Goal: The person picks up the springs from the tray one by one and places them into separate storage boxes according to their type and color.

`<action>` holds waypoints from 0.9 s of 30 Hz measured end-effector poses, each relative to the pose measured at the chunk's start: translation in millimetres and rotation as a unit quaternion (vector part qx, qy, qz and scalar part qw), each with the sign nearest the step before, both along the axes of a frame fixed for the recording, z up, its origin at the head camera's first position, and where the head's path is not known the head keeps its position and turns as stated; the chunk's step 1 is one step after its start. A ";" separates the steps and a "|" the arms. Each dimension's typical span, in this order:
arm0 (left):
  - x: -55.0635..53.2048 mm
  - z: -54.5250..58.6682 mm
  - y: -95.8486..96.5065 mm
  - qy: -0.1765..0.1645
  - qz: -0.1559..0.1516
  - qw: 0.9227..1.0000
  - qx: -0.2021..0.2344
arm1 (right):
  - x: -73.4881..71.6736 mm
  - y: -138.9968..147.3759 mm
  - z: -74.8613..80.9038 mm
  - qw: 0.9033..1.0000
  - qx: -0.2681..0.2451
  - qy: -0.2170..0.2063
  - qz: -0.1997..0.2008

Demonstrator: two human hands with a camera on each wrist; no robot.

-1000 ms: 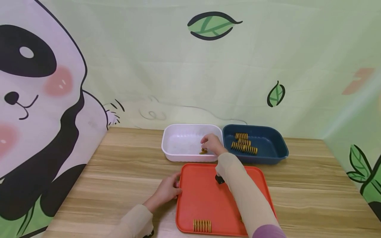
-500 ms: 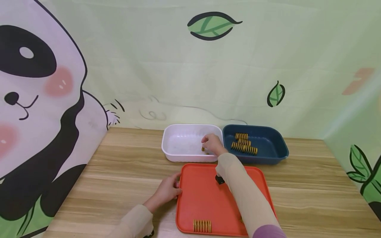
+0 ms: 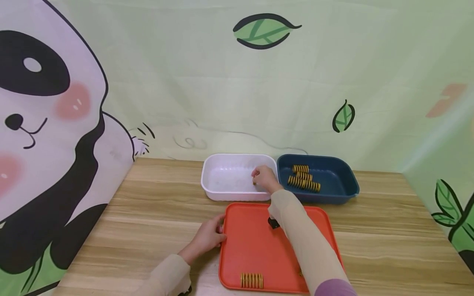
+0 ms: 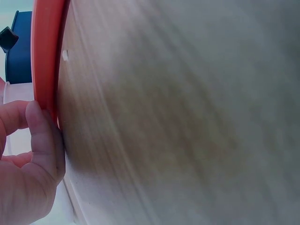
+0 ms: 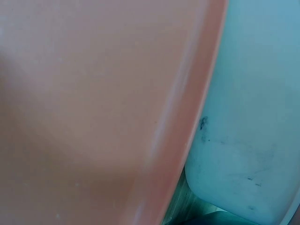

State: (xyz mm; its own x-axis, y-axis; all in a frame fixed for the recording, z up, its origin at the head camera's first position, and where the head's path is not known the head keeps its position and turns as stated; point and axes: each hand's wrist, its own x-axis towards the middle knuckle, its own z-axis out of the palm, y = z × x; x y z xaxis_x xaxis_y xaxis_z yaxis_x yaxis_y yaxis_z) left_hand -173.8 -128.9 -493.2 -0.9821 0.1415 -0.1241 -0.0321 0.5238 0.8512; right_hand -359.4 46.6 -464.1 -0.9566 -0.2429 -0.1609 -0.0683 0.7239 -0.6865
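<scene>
My right hand (image 3: 264,179) reaches down into the white bin (image 3: 222,191), its fingers drawn together. A small bit of a gold coil spring (image 3: 254,181) shows at the fingertips; the hand hides the rest. My left hand (image 3: 207,234) holds the left rim of the red tray (image 3: 255,242); the left wrist view shows the thumb and fingers (image 4: 42,136) at the tray's edge (image 4: 44,56). One gold spring (image 3: 252,281) lies near the tray's front edge. Another gold piece (image 3: 300,273) peeks out from behind the right sleeve.
Right beside the white bin stands a dark blue bin (image 3: 338,185) with several gold springs (image 3: 304,183) in it. Both bins sit behind the tray on a wooden table (image 3: 159,209). A printed cloth (image 3: 185,82) hangs behind them.
The right fingers have drawn together slightly in the white bin, and less gold spring shows below them now. My left hand and the tray stay where they were.
</scene>
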 end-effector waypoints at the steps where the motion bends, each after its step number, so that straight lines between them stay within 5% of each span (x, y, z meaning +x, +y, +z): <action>1: -0.1 0.0 0.2 0.001 0.000 1.000 -0.001 | 1.1 0.4 0.6 1.000 -0.003 -0.001 0.002; 8: -0.5 -1.4 0.4 0.006 -0.005 1.000 0.013 | 4.7 0.4 3.0 0.999 -0.029 -0.020 -0.012; 15: -0.3 0.0 0.9 0.005 -0.007 1.000 0.005 | 3.5 2.0 4.3 0.997 -0.074 0.009 -0.019; 27: 0.0 -3.9 -2.7 0.030 -0.034 0.999 0.029 | 9.0 13.5 24.0 0.998 -0.063 0.028 0.016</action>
